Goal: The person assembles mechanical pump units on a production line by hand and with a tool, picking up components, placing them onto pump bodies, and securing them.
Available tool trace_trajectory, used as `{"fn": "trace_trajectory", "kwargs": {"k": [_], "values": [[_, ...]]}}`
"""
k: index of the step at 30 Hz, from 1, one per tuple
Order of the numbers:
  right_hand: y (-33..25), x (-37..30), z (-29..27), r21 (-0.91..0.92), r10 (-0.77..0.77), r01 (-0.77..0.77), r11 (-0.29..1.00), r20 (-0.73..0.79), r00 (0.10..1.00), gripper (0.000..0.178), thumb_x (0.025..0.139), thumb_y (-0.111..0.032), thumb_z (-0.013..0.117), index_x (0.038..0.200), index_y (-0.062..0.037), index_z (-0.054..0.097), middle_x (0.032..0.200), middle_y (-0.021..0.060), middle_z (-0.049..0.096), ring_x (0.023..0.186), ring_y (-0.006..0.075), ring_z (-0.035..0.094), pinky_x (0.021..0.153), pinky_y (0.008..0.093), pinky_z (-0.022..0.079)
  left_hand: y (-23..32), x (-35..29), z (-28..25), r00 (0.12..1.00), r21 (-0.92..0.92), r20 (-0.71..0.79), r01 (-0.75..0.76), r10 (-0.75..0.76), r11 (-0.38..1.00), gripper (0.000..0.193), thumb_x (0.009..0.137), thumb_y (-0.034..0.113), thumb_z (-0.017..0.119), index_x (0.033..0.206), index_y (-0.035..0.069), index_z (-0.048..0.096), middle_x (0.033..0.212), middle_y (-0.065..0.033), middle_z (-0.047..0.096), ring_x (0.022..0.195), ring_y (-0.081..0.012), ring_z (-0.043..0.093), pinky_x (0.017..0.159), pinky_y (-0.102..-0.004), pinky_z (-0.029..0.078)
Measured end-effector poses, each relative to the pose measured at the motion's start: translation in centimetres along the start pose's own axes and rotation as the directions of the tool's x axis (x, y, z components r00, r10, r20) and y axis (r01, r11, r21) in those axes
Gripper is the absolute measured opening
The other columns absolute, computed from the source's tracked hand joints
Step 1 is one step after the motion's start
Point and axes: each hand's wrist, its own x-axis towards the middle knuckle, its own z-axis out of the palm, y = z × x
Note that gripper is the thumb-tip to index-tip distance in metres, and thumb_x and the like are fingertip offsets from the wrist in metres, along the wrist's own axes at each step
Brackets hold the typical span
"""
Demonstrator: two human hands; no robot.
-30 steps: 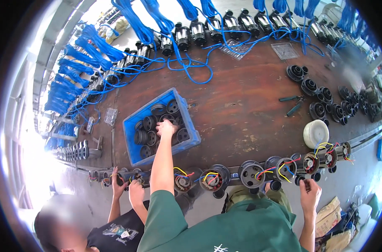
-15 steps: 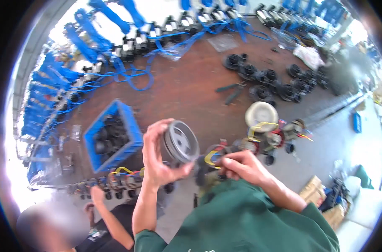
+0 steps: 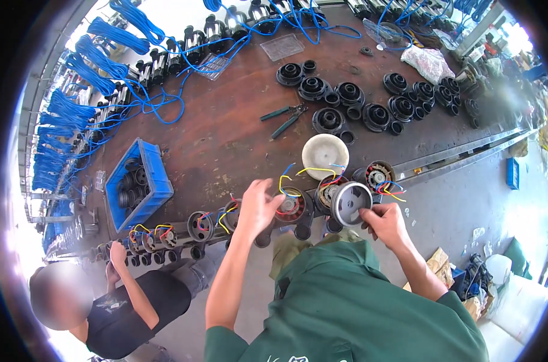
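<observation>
My right hand (image 3: 384, 224) grips the rim of a round grey metal end cover (image 3: 351, 204) with openings in its face. The cover is tilted and partly hides a motor housing (image 3: 330, 192) behind it. My left hand (image 3: 257, 209) is at the left side of another motor housing (image 3: 291, 207), thumb and fingers apart, next to its loose yellow, blue and red wires (image 3: 288, 186). Part of a further housing is hidden behind that hand. To the right stands a motor housing (image 3: 379, 175) with exposed windings and coloured wires.
A round whitish block (image 3: 325, 155) lies beyond the housings. Farther off are pliers (image 3: 286, 117) and several black pump parts (image 3: 349, 93). A blue crate (image 3: 160, 192) of dark parts stands left. Blue cables (image 3: 171, 99) trail along the far edge. A co-worker (image 3: 138, 311) works at the left.
The grey end cover has passed from my left hand to my right and moved rightward over the housings. My left hand has come down beside a housing's wires. The view has shifted.
</observation>
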Motion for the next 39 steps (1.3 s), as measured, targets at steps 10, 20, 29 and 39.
{"fn": "trace_trajectory", "kwargs": {"k": [10, 20, 29, 39], "values": [[2.5, -0.1, 0.0, 0.132, -0.026, 0.026, 0.991, -0.005, 1.0, 0.033, 0.091, -0.024, 0.071, 0.077, 0.0051, 0.07, 0.061, 0.0024, 0.061, 0.052, 0.0073, 0.054, 0.047, 0.026, 0.042, -0.5, -4.0, 0.0, 0.995, 0.034, 0.068, 0.071, -0.073, 0.997, 0.024, 0.081, 0.016, 0.081, 0.098, -0.001, 0.075, 0.079, -0.0107, 0.067, 0.069, -0.0199, 0.066, 0.066, -0.0332, 0.053], [1.4, 0.8, 2.5, 0.1, -0.032, 0.032, 0.995, 0.005, 0.999, 0.033, 0.092, -0.027, 0.071, 0.081, 0.005, 0.072, 0.062, 0.0043, 0.062, 0.051, 0.0085, 0.054, 0.048, 0.0274, 0.044, 1.5, 2.5, 1.9, 0.971, -0.691, 0.162, 0.239, -0.177, 0.683, 0.018, 0.097, 0.01, 0.069, 0.109, -0.003, 0.07, 0.089, -0.0136, 0.075, 0.065, -0.011, 0.067, 0.052, -0.0241, 0.05], [1.2, 1.0, 4.1, 0.079, -0.029, 0.029, 0.996, -0.005, 1.0, 0.039, 0.093, -0.033, 0.065, 0.09, 0.0055, 0.074, 0.064, 0.0052, 0.065, 0.053, 0.01, 0.056, 0.051, 0.0291, 0.044, 1.0, 1.2, 3.1, 0.998, -0.726, 0.061, 0.021, 0.033, 0.687, 0.032, 0.1, 0.007, 0.063, 0.129, -0.003, 0.053, 0.078, -0.0105, 0.069, 0.05, -0.0101, 0.057, 0.044, -0.0229, 0.045], [0.3, 2.2, 6.4, 0.058, -0.056, 0.051, 0.997, 0.076, 0.996, 0.041, 0.093, -0.032, 0.063, 0.086, 0.0064, 0.073, 0.07, 0.009, 0.069, 0.062, 0.0125, 0.063, 0.058, 0.0294, 0.049, 0.2, 0.3, 2.8, 0.986, -0.786, 0.162, 0.111, 0.03, 0.608, 0.02, 0.101, 0.013, 0.064, 0.103, -0.006, 0.07, 0.079, -0.0064, 0.071, 0.054, -0.0094, 0.061, 0.048, -0.0226, 0.05]]}}
